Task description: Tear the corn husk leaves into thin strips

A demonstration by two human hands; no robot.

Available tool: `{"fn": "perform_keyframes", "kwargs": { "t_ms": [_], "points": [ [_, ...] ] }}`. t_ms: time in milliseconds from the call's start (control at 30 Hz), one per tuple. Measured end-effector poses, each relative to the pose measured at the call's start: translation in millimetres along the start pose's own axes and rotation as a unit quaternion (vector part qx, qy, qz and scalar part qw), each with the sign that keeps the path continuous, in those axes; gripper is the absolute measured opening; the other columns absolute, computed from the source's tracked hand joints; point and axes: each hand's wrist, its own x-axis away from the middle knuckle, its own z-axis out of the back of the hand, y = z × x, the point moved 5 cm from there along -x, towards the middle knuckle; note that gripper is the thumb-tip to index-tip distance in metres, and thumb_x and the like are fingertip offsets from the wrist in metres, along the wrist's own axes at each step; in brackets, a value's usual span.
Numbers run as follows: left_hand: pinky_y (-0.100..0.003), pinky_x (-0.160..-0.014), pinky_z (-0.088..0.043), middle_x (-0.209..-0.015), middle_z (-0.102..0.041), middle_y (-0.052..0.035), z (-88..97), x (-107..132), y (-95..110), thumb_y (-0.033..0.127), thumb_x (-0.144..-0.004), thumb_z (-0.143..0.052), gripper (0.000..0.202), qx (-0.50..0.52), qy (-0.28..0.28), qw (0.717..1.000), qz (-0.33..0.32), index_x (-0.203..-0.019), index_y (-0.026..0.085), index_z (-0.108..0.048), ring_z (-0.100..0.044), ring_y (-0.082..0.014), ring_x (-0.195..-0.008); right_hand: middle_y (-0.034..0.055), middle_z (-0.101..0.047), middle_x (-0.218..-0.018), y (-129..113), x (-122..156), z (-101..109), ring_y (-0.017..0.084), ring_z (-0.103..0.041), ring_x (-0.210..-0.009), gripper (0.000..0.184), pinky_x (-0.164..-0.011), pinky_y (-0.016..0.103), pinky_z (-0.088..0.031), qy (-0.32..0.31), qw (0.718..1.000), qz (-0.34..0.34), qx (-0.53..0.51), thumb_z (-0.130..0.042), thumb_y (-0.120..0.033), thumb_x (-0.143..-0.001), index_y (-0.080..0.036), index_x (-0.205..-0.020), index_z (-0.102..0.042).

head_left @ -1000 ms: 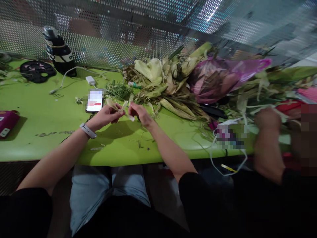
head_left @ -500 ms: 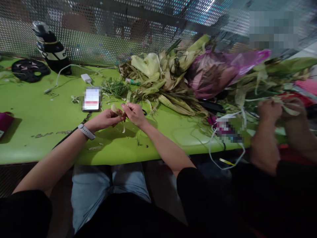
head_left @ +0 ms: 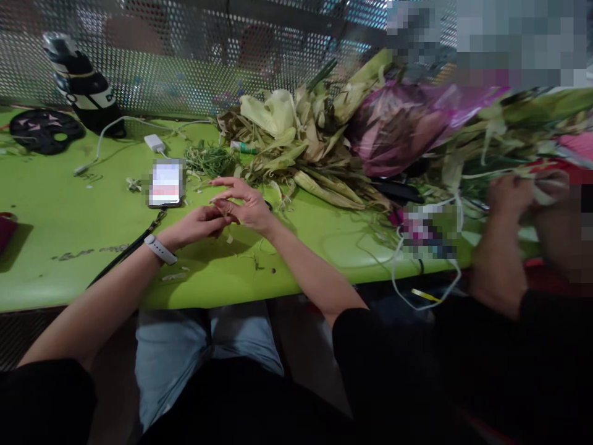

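Observation:
My left hand (head_left: pixel 200 222), with a white wristband, is closed in a pinch on a small pale strip of leaf (head_left: pixel 228 235) just above the green table (head_left: pixel 69 247). My right hand (head_left: pixel 243 203) meets it from the right; its thumb and forefinger pinch the same strip while the other fingers spread out. Both hands hover in front of a phone (head_left: pixel 165 183) lying on the table and near a pile of pale green and dry husk leaves (head_left: pixel 296 148).
A purple plastic bag (head_left: pixel 407 133) lies on the leaf pile. Another person's hands (head_left: pixel 509 194) work on leaves at the right. A dark bottle (head_left: pixel 81 86), a black disc (head_left: pixel 44 130), a white charger with cable (head_left: pixel 155 143) and a perforated metal screen (head_left: pixel 185 55) stand behind.
My hands have come together from slightly apart, and the fingers of my right hand have spread. The larger leaf piece seen in my left hand earlier is hidden now. The view drifted right.

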Motion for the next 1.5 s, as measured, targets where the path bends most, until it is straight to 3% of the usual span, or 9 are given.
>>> {"fn": "perform_keyframes", "kwargs": {
  "t_ms": [233, 367, 567, 767, 1000, 1100, 1200, 1333, 1500],
  "points": [
    [-0.021, -0.050, -0.036, -0.054, -0.056, -0.0001, -1.7, 1.8, 7.7, 0.047, -0.091, -0.059, 0.040, 0.019, -0.016, 1.000, 0.002, -0.066, 0.016, -0.061, -0.046, -0.0081, -0.049, 0.0035, -0.067, -0.110, 10.5, -2.1, -3.5, 0.018, -0.061, -0.111, 0.018, -0.105, 0.043, -0.048, 0.046, 0.989, -0.087, -0.107, -0.074, -0.042, -0.081, -0.024, -0.081, -0.073],
    [-0.020, -0.050, -0.039, -0.054, -0.058, -0.0001, -4.7, 1.8, 3.3, 0.044, -0.088, -0.063, 0.033, 0.031, -0.039, 0.999, 0.021, -0.073, 0.015, -0.068, -0.049, -0.0079, -0.049, 0.0037, -0.067, -0.103, 11.8, -2.0, -5.6, 0.016, -0.063, -0.103, 0.016, -0.100, 0.039, -0.052, 0.062, 0.987, -0.072, -0.133, -0.073, -0.040, -0.083, -0.024, -0.083, -0.074],
    [-0.020, -0.051, -0.043, -0.054, -0.061, -0.0012, -9.6, 3.2, 0.0, 0.045, -0.088, -0.064, 0.032, 0.060, -0.068, 0.995, 0.035, -0.090, 0.015, -0.076, -0.053, -0.0094, -0.049, 0.0037, -0.067, -0.097, 16.8, -0.8, -6.4, 0.016, -0.062, -0.097, 0.019, -0.097, 0.038, -0.053, 0.076, 0.987, -0.091, -0.110, -0.072, -0.041, -0.084, -0.023, -0.084, -0.074],
    [-0.019, -0.048, -0.042, -0.052, -0.061, -0.0011, -14.4, 3.0, -4.7, 0.042, -0.086, -0.068, 0.028, 0.096, -0.082, 0.990, 0.068, -0.084, 0.015, -0.076, -0.052, -0.0084, -0.046, 0.0033, -0.066, -0.093, 12.4, -3.2, -9.2, 0.015, -0.062, -0.093, 0.021, -0.090, 0.033, -0.053, 0.075, 0.989, -0.100, -0.082, -0.071, -0.041, -0.084, -0.021, -0.080, -0.072],
    [-0.023, -0.052, -0.050, -0.061, -0.065, -0.0057, -1.8, -0.3, -16.3, 0.048, -0.089, -0.062, 0.038, 0.269, 0.055, 0.957, 0.096, -0.082, 0.012, -0.072, -0.060, -0.0116, -0.052, 0.0028, -0.064, -0.080, 21.6, -1.5, 17.4, 0.012, -0.061, -0.072, 0.051, -0.070, 0.027, -0.051, 0.123, 0.964, -0.207, -0.114, -0.053, -0.070, -0.085, -0.020, -0.079, -0.060],
    [-0.022, -0.051, -0.049, -0.062, -0.065, -0.0060, 1.9, -0.9, -17.1, 0.048, -0.090, -0.060, 0.038, 0.274, 0.059, 0.955, 0.093, -0.082, 0.012, -0.071, -0.060, -0.0118, -0.052, 0.0000, -0.055, -0.061, 28.0, 1.8, 14.8, 0.010, -0.050, -0.056, 0.059, -0.057, 0.026, -0.042, 0.044, 0.964, -0.254, -0.066, -0.050, -0.075, -0.084, -0.019, -0.065, -0.053],
    [-0.021, -0.049, -0.047, -0.061, -0.064, -0.0044, 4.3, -1.3, -16.6, 0.042, -0.088, -0.064, 0.030, 0.257, 0.067, 0.960, 0.085, -0.080, 0.013, -0.068, -0.059, -0.0106, -0.051, -0.0032, -0.046, -0.054, 24.6, 1.3, 7.3, 0.008, -0.039, -0.050, 0.061, -0.053, 0.026, -0.032, -0.005, 0.976, -0.218, -0.022, -0.053, -0.075, -0.082, -0.019, -0.058, -0.048],
    [-0.020, -0.050, -0.045, -0.059, -0.062, -0.0012, 4.8, -1.7, -13.4, 0.037, -0.088, -0.067, 0.024, 0.226, 0.076, 0.968, 0.073, -0.084, 0.013, -0.066, -0.056, -0.0090, -0.050, -0.0057, -0.037, -0.052, 18.4, -1.5, 4.5, 0.007, -0.032, -0.049, 0.061, -0.052, 0.025, -0.027, 0.044, 0.982, -0.182, 0.011, -0.053, -0.074, -0.082, -0.019, -0.056, -0.043],
    [-0.021, -0.051, -0.045, -0.058, -0.064, -0.0024, 3.3, -2.3, -13.7, 0.039, -0.091, -0.062, 0.028, 0.211, 0.062, 0.974, 0.048, -0.084, 0.013, -0.066, -0.057, -0.0093, -0.049, -0.0057, -0.039, -0.051, 18.4, -2.0, 6.5, 0.007, -0.034, -0.050, 0.060, -0.051, 0.024, -0.028, 0.079, 0.979, -0.188, 0.022, -0.052, -0.073, -0.083, -0.020, -0.058, -0.044]
  ]
}}
